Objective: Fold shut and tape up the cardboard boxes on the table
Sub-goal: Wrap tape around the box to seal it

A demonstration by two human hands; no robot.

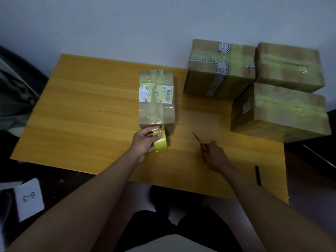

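Table: a yellow wood-grain table against a pale wall, carrying four cardboard boxes, scissors and a dark marker.
Small box: a narrow cardboard box stands near the middle of the table, its flaps closed, clear tape running lengthwise over the top across torn shipping labels.
Left hand: the left hand grips a roll of yellow tape, fingers curled through and round it, thumb on its outer face; the roll is held at the small box's near end, touching or just off it, I cannot tell which.
Right hand: the right hand rests on the table toward the near right, fingers curled round the red handles of the scissors, whose blades lie closed and point toward the far left.
Taped boxes: three larger boxes sit together at the far right corner: one with printed strapping crossed over it, one behind at the right edge, one nearer; all closed and taped.
Marker: a dark marker lies near the right end of the near edge.
Floor: a card marked "6-3" lies off the table at the left.
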